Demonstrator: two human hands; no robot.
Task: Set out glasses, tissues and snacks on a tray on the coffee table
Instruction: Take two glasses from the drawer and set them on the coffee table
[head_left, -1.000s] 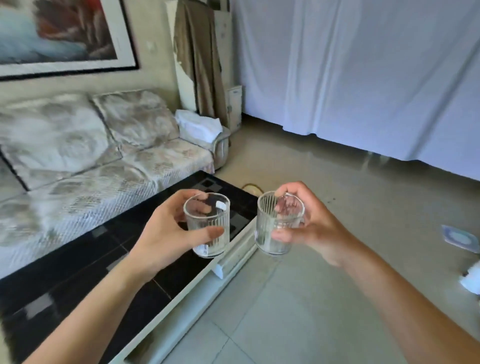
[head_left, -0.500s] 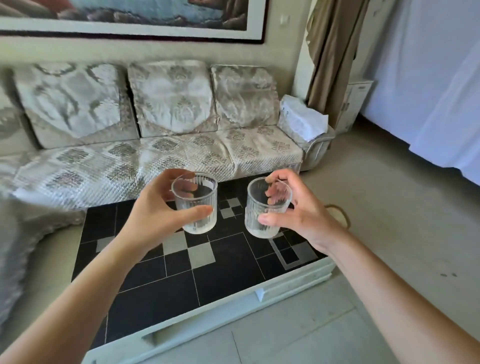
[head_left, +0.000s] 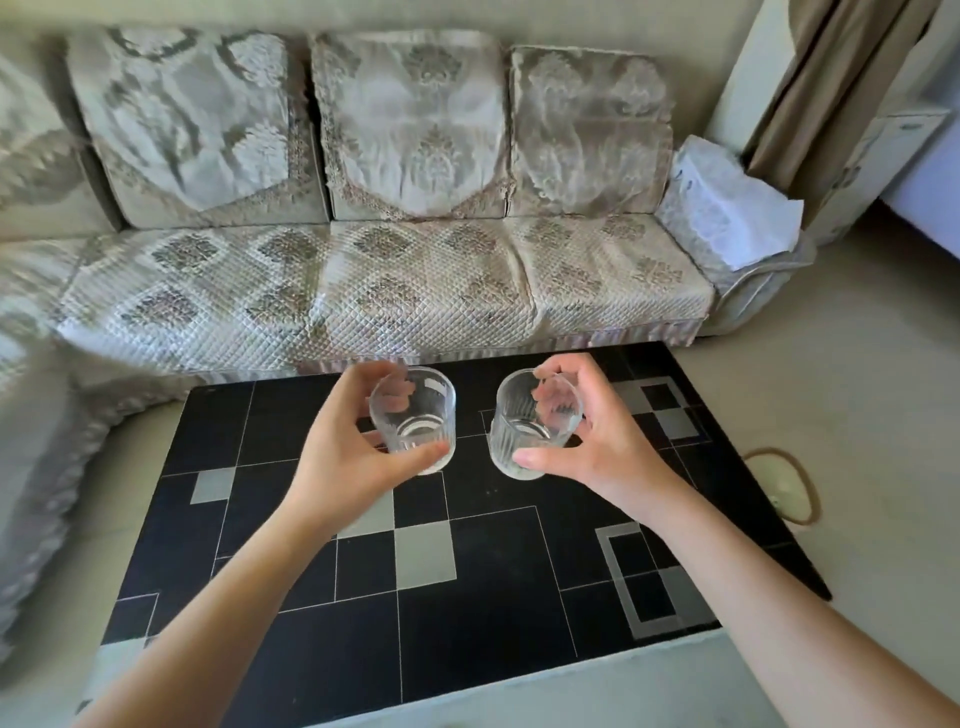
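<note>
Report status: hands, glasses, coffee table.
Left hand grips left glass; right hand grips right glass. Both upright, above coffee table. No tray in view. Tissue box on sofa arm.

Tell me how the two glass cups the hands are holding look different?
The clear ribbed glass in the left hand stands nearly upright; the clear ribbed glass in the right hand tips leftward. The left hand wraps its glass from the left, the right hand from the right. Both look empty, above the black tiled coffee table.
</note>
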